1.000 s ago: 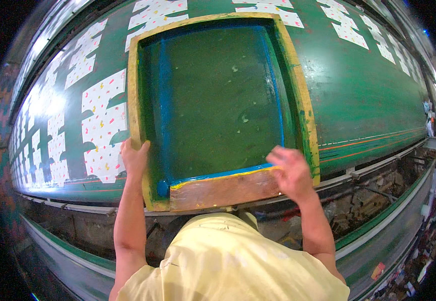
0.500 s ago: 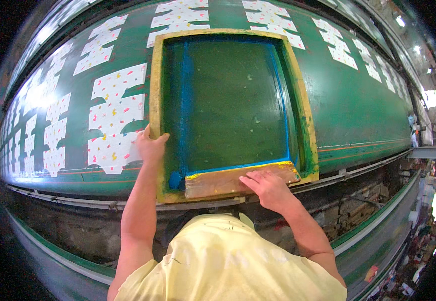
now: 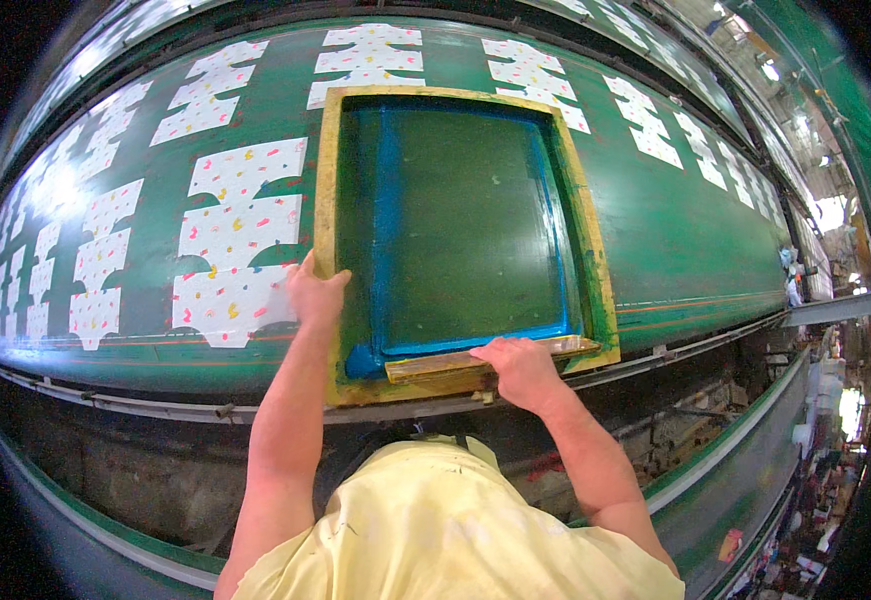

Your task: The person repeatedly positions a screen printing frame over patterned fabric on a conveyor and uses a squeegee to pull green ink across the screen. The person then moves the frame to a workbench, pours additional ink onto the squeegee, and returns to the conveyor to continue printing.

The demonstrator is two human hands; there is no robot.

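A wooden-framed printing screen lies on the long green table in front of me. Its dark green mesh is edged with blue along the sides and bottom. My left hand grips the frame's left rail, with the thumb over the inner edge. At the near end of the screen, a wooden squeegee lies crosswise, showing mostly its narrow top edge. Closed round its middle, my right hand holds it; the blade underneath is hidden. A blue patch sits in the near left corner.
White fabric pieces with small coloured prints lie in rows left of the screen and beyond it. A metal rail runs along the table's near edge. Behind me stands another green table; clutter fills the far right.
The squeegee has tipped from showing its broad face to showing its narrow edge. My right fingers have closed over it. The left hand stays on the frame, and the view has shifted slightly.
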